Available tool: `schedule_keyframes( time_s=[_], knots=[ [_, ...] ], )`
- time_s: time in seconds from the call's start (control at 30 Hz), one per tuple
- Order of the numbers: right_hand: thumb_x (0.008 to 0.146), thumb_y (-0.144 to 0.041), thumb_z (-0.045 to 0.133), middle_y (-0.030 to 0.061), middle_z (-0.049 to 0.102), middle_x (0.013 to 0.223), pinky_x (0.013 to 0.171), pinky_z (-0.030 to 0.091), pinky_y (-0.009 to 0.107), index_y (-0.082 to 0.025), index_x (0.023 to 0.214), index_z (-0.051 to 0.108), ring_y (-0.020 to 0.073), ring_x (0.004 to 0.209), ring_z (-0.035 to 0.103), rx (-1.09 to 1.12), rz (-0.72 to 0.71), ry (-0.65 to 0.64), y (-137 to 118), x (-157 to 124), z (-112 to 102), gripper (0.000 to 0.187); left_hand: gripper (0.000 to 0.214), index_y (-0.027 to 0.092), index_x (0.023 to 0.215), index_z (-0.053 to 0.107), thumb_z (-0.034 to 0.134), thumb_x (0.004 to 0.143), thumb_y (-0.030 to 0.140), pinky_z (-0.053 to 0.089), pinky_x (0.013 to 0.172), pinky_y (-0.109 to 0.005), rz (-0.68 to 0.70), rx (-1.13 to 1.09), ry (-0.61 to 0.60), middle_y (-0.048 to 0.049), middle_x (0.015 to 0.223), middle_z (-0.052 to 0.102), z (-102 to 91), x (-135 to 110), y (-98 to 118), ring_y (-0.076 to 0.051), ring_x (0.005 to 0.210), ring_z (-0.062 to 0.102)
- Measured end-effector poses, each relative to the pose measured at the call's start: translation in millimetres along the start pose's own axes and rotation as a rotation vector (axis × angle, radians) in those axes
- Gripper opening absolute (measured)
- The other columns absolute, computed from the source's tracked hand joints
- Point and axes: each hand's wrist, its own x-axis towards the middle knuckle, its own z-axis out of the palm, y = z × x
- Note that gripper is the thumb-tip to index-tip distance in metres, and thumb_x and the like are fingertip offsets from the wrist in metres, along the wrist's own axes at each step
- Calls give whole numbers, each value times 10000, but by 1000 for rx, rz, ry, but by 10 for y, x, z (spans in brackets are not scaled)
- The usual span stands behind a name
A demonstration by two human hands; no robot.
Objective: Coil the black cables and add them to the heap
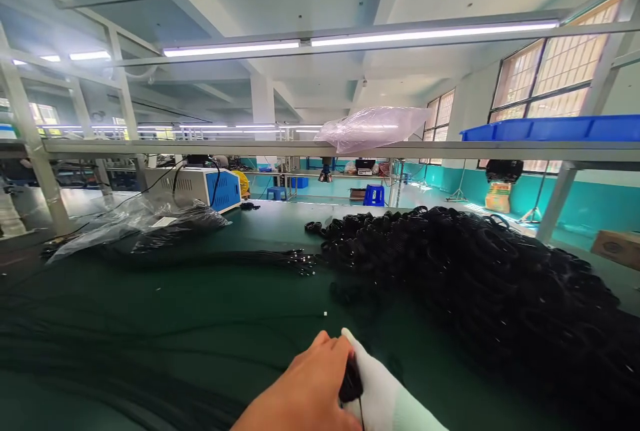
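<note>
At the bottom middle, my bare left hand [307,381] and my right hand [377,384] in a white glove meet close together. Between them a black coiled cable [351,381] is gripped, its lower part hidden by the hands. Both hands have their fingers closed around it. To the right rises a large heap of coiled black cables [450,278]. Just beyond my hands, a thin cable ends in a small white connector [325,314] on the green table [210,311].
A bundle of straight cables [240,257] with shiny ends lies behind, beside clear plastic bags [145,224]. A blue and white machine [200,186] stands back left. Overhead runs a shelf [240,147] carrying a plastic-wrapped package [373,128] and a blue tray [555,129].
</note>
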Motion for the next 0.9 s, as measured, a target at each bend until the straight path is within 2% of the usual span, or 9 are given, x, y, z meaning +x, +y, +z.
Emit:
schedule_keyframes(
  time_s=[0.1, 0.17, 0.27, 0.37, 0.43, 0.57, 0.67, 0.77, 0.9],
  knots=[
    [467, -223, 780, -3, 564, 706, 648, 473, 343, -216, 1027, 587, 204, 684, 587, -53, 27, 96, -46, -56, 12, 592, 445, 188, 892, 617, 739, 464, 212, 437, 768, -375, 33, 124, -14, -52, 859, 594, -72, 95, 13, -323, 947, 518],
    [564, -222, 693, -21, 556, 680, 477, 440, 283, -206, 1102, 540, 138, 505, 537, -107, 75, 151, -127, -121, -1, 559, 347, 196, 866, 646, 680, 524, 249, 459, 655, -322, 59, 13, -128, -32, 817, 626, -155, 146, -50, -266, 808, 561],
    [579, -133, 609, -36, 562, 682, 359, 364, 213, -203, 972, 546, 79, 375, 470, -139, 159, 120, -247, -209, -59, 404, 215, 210, 751, 671, 478, 663, 242, 417, 482, -226, 38, -201, -185, -3, 748, 654, -167, 170, -194, -173, 626, 552],
    [468, -56, 704, 53, 621, 994, 470, 444, 218, -178, 813, 563, 122, 559, 613, 188, 52, -66, -275, -255, -104, 392, 207, 205, 545, 608, 436, 659, 212, 369, 440, -209, -23, -177, -72, 5, 572, 624, -9, 152, -292, -145, 515, 521],
    [425, -109, 794, 95, 597, 1126, 448, 435, 203, -170, 803, 569, 133, 596, 630, 480, -29, -172, -228, -257, -112, 444, 171, 193, 481, 551, 473, 630, 223, 361, 421, -223, -79, -287, -76, 2, 467, 572, 92, 141, -297, -139, 432, 489],
    [541, -247, 812, 38, 676, 637, 351, 351, 150, -183, 965, 517, 95, 398, 525, 664, -63, -305, -44, -210, -123, 520, 182, 164, 685, 573, 507, 678, 333, 455, 520, -253, -77, -799, 7, -8, 597, 596, 97, 113, -222, -129, 504, 528],
    [567, -230, 763, 37, 660, 558, 356, 363, 149, -178, 1024, 474, 101, 381, 512, 604, -10, -268, 23, -187, -132, 543, 257, 174, 935, 594, 506, 736, 311, 481, 759, -307, 65, -1021, 130, -39, 882, 623, 54, 65, -192, -162, 780, 585],
    [546, -154, 697, 3, 616, 512, 351, 356, 156, -155, 957, 521, 87, 359, 473, 482, 107, -141, -30, -203, -120, 447, 365, 237, 1061, 613, 514, 713, 187, 418, 884, -329, 169, -724, 281, -40, 1050, 587, 95, 35, -194, -191, 936, 548],
    [512, -134, 699, 13, 551, 476, 367, 336, 165, -98, 637, 571, 85, 397, 480, 337, 212, -186, -51, -237, -86, 183, 415, 256, 932, 698, 431, 697, 43, 418, 814, -294, 294, -200, 412, -34, 909, 572, 220, 67, -179, -190, 883, 548]
  ],
)
